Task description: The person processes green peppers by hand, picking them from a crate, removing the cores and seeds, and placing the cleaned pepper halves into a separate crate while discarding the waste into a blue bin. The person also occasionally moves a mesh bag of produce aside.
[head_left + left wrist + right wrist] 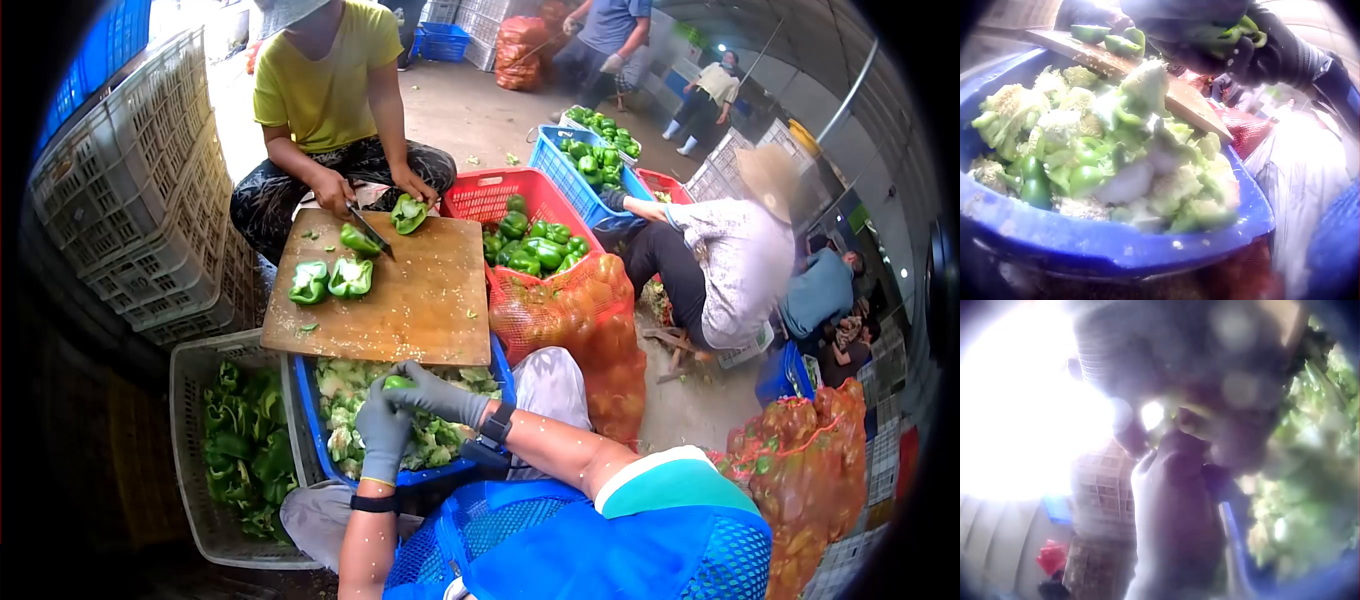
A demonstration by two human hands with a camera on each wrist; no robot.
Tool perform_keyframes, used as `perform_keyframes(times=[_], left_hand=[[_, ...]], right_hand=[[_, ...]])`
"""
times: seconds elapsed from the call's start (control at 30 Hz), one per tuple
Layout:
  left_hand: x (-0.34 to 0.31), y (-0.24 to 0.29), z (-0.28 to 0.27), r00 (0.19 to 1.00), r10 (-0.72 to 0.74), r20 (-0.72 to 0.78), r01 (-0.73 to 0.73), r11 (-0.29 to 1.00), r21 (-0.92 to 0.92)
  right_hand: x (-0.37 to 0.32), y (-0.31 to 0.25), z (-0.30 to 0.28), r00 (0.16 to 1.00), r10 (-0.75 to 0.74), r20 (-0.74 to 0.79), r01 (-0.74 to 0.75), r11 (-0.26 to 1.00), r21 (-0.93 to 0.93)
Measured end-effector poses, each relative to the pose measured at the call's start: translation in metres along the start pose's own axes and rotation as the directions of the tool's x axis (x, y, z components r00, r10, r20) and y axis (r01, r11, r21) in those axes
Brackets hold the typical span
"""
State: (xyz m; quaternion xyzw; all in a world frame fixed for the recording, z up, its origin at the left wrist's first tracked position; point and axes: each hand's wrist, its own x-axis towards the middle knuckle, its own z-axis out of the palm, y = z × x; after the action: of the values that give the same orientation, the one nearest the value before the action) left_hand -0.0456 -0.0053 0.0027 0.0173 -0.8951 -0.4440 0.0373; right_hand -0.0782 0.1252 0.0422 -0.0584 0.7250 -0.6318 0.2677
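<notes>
Both hands wear grey gloves and meet over a blue crate (308, 420) filled with pale, seedy pepper cores (1066, 119). Between them is a piece of green bell pepper (399, 382), mostly covered by the fingers. My left hand (383, 432) grips it from below and the left; my right hand (442, 397) reaches in from the right and holds it too. In the left wrist view, a cut edge of the pepper (1247, 30) shows between dark glove fingers. Glare and blur hide much of the right wrist view. Beyond the hands, a wooden cutting board (420, 310) lies across the crate's far side.
Pepper halves (350, 277) lie on the board, where a person (330, 100) opposite holds a knife (372, 232). A grey crate (185, 450) of green pepper pieces stands left. To the right are a red crate (490, 182) of whole peppers and a filled mesh sack (590, 340).
</notes>
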Motion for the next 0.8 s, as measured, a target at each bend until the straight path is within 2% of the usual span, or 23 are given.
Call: perform_keyframes(times=[0.03,0.1,0.13,0.2,0.23,0.27,0.3,0.33,0.37,0.4,0.43,0.47,0.5,0.57,0.6,0.63,0.67,0.7,0.73,0.77,0.8], left_hand=[[-0.001,-0.002,-0.001,1.000,0.000,-0.004,0.000,1.000,0.024],[-0.007,-0.005,-0.002,0.995,0.094,0.032,-0.091,0.993,-0.074],[-0.007,-0.010,0.000,0.989,0.141,0.051,-0.133,0.981,-0.141],[-0.005,-0.011,-0.006,0.964,0.234,0.126,-0.199,0.950,-0.240],[-0.008,-0.006,-0.012,0.946,0.263,0.188,-0.206,0.939,-0.275],[-0.012,0.007,-0.026,0.923,0.253,0.291,-0.154,0.934,-0.322],[-0.014,0.018,-0.037,0.898,0.236,0.372,-0.090,0.925,-0.368],[-0.016,0.016,-0.038,0.872,0.188,0.453,0.066,0.869,-0.490],[-0.020,0.011,-0.041,0.833,0.168,0.527,0.217,0.777,-0.591],[-0.019,0.013,-0.053,0.795,0.158,0.585,0.365,0.646,-0.670],[-0.016,0.017,-0.066,0.752,0.177,0.635,0.493,0.487,-0.721],[-0.010,0.011,-0.073,0.785,0.149,0.601,0.476,0.475,-0.740],[-0.006,0.001,-0.071,0.842,0.045,0.537,0.443,0.509,-0.738],[0.005,-0.017,-0.051,0.906,-0.132,0.401,0.329,0.817,-0.474],[0.006,-0.026,-0.032,0.960,-0.130,0.247,0.216,0.908,-0.359],[0.002,-0.018,-0.033,0.968,-0.113,0.224,0.162,0.963,-0.215],[-0.002,-0.019,-0.023,0.986,-0.020,0.167,0.044,0.989,-0.139],[-0.001,-0.022,-0.014,0.990,0.077,0.117,-0.071,0.996,-0.055],[0.002,-0.007,-0.029,0.962,-0.012,0.271,-0.009,0.997,0.077],[0.002,-0.020,-0.012,0.987,0.057,0.148,-0.073,0.992,0.100],[0.002,-0.025,-0.012,0.995,0.044,0.091,-0.042,0.999,-0.031]], right_hand=[[-0.004,-0.002,0.001,1.000,-0.010,-0.010,0.009,0.999,-0.034],[-0.017,-0.013,-0.003,1.000,-0.012,-0.007,0.011,0.994,-0.109],[-0.020,-0.012,-0.007,0.998,0.033,0.060,-0.035,0.999,0.030],[-0.021,0.000,-0.018,0.994,0.045,0.100,-0.044,0.999,-0.013],[-0.025,-0.002,-0.025,0.993,0.000,0.116,0.014,0.993,-0.120],[-0.031,-0.001,-0.024,0.988,-0.003,0.151,-0.003,0.999,0.033],[-0.033,-0.006,-0.034,0.972,0.068,0.223,-0.050,0.995,-0.089],[-0.031,0.004,-0.043,0.961,0.068,0.270,-0.054,0.997,-0.060],[-0.036,-0.002,-0.050,0.925,0.187,0.330,-0.198,0.980,0.000],[-0.035,0.002,-0.063,0.898,0.180,0.402,-0.207,0.978,0.025],[-0.037,-0.007,-0.072,0.910,0.174,0.376,-0.169,0.985,-0.047],[-0.031,-0.007,-0.083,0.931,0.137,0.337,-0.115,0.990,-0.084],[-0.030,-0.015,-0.087,0.951,0.214,0.222,-0.242,0.964,0.107],[0.001,-0.009,-0.104,0.947,0.284,0.151,-0.321,0.838,0.440],[0.018,-0.008,-0.101,0.964,0.251,0.087,-0.263,0.855,0.448],[0.038,-0.008,-0.088,0.977,0.211,0.021,-0.197,0.869,0.454],[0.057,-0.008,-0.074,0.985,0.169,-0.046,-0.130,0.880,0.458],[0.066,-0.032,-0.050,0.985,-0.042,0.165,-0.046,0.864,0.501],[0.065,-0.068,-0.028,0.952,0.005,0.307,-0.170,0.841,0.513],[0.090,-0.073,-0.030,0.940,0.034,0.339,-0.130,0.956,0.264],[0.116,-0.078,-0.021,0.988,0.060,0.143,-0.065,0.997,0.029]])
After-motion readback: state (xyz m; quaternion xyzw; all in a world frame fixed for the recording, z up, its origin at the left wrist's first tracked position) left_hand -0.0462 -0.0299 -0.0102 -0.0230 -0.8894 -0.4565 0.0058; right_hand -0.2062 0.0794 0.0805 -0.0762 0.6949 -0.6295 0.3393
